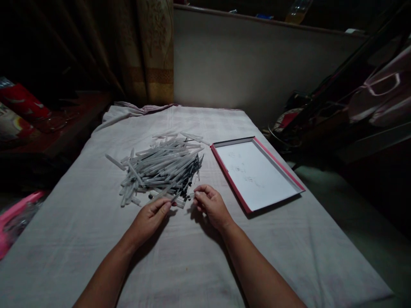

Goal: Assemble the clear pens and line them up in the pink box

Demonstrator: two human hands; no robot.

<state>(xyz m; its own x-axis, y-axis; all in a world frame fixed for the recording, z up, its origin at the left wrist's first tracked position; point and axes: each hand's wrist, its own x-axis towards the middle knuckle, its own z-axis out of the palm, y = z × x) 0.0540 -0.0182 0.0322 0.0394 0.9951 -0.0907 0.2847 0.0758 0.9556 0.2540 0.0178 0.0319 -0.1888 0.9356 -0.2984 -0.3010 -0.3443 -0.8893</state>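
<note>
A heap of several clear plastic pen tubes and thin dark refills [160, 167] lies on a pale cloth-covered table [180, 256]. My left hand [152, 216] rests at the heap's near edge, fingers pinched on a clear tube that points up into the pile. My right hand [210, 203] is just beside it, fingers curled together on a small pale piece at the fingertips. The two hands nearly meet at the front of the heap.
A shallow white box lid with a red rim [257, 173] lies right of the heap. A curtain [150, 51] and a wall stand behind the table. Bags and clutter [369, 98] fill the right side. A pink object [14, 218] is at the left edge.
</note>
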